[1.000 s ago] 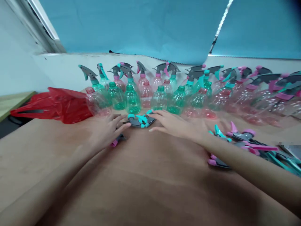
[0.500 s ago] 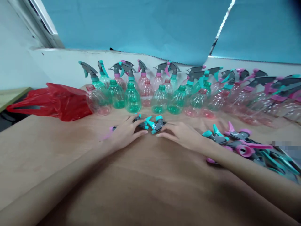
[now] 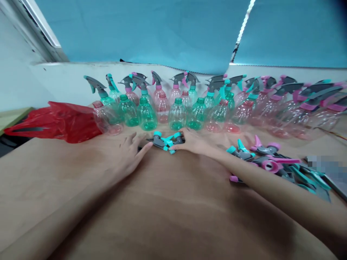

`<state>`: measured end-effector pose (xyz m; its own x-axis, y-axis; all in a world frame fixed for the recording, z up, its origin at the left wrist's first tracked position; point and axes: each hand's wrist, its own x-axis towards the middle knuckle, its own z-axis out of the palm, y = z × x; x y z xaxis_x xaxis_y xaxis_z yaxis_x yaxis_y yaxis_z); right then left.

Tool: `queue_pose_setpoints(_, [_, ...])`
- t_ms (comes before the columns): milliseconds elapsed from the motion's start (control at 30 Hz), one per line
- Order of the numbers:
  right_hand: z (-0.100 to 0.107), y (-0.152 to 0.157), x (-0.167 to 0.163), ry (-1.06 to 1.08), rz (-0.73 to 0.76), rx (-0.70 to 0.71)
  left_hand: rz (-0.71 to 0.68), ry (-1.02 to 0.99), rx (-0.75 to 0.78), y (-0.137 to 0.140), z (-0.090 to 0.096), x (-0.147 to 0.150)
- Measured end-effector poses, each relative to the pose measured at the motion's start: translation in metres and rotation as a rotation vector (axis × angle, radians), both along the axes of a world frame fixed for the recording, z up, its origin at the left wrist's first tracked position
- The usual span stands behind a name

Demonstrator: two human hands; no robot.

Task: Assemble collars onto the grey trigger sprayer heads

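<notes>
My left hand (image 3: 132, 151) rests low over the table with its fingers apart. Its thumb tip lies by a grey and turquoise trigger spray head (image 3: 159, 141), and a dark piece shows partly under the palm. My right hand (image 3: 193, 141) has thumb and fingers around a second grey and turquoise spray head (image 3: 178, 138), which lies on the table against the first one. Just behind the hands stand uncapped bottles, among them a green bottle (image 3: 148, 115) and a clear bottle with a green base (image 3: 177, 115).
Several bottles with spray heads fitted, such as a pink-collared one (image 3: 176, 86), line the wall. A red plastic bag (image 3: 62, 122) lies at the left. Loose pink, turquoise and grey spray heads (image 3: 271, 164) are heaped at the right, beside my right forearm.
My left hand has moved left, off the turquoise spray head and over where the pink and grey one showed. My right hand stays at its spray head. The view has shifted slightly.
</notes>
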<state>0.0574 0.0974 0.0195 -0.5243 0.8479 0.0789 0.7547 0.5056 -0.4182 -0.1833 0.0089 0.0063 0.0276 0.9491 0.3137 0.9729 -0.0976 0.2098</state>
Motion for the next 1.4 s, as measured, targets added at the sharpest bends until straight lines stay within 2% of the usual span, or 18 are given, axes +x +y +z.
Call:
queue_pose_setpoints(167, [-0.001, 0.004, -0.003, 0.008, 0.058, -0.183, -0.056, -0.057, -0.002, -0.003, -0.013, 0.017])
queue_pose_setpoints(333, [0.000, -0.008, 0.016, 0.123, 0.018, -0.174, -0.114, -0.126, 0.096, 0.008, -0.015, 0.037])
queue_pose_setpoints(467, [0.007, -0.032, 0.051, 0.264, 0.029, -0.073, -0.209, -0.159, 0.195, -0.002, -0.001, 0.062])
queue_pose_setpoints(533, [0.011, -0.047, 0.071, 0.323, 0.031, 0.004, -0.362, -0.173, 0.275, -0.013, 0.009, 0.083])
queue_pose_setpoints(600, [0.014, -0.061, 0.090, 0.350, 0.036, 0.077, -0.519, -0.209, 0.291, -0.024, 0.020, 0.108])
queue_pose_setpoints(700, [0.018, -0.076, 0.118, 0.333, 0.061, 0.155, -0.660, -0.345, 0.235, -0.032, 0.037, 0.145])
queue_pose_setpoints(767, [0.021, -0.084, 0.136, 0.301, 0.087, 0.170, -0.760, -0.487, 0.126, -0.031, 0.048, 0.163])
queue_pose_setpoints(867, [0.029, -0.092, 0.161, 0.258, 0.127, 0.144, -0.806, -0.543, 0.060, -0.024, 0.057, 0.180])
queue_pose_setpoints(967, [0.034, -0.096, 0.173, 0.273, 0.134, 0.124, -0.771, -0.550, -0.007, -0.016, 0.051, 0.190])
queue_pose_setpoints(1067, [0.031, -0.094, 0.172, 0.340, 0.169, 0.140, -0.735, -0.598, -0.063, -0.011, 0.033, 0.195])
queue_pose_setpoints(1233, [0.025, -0.080, 0.156, 0.370, 0.211, 0.177, -0.708, -0.677, 0.147, -0.005, 0.008, 0.194])
queue_pose_setpoints(1300, [0.029, -0.074, 0.151, 0.343, 0.223, 0.185, -0.692, -0.666, 0.221, -0.001, 0.004, 0.191])
queue_pose_setpoints(1400, [0.041, -0.068, 0.149, 0.189, 0.242, 0.281, -0.673, -0.630, 0.314, 0.005, 0.001, 0.186])
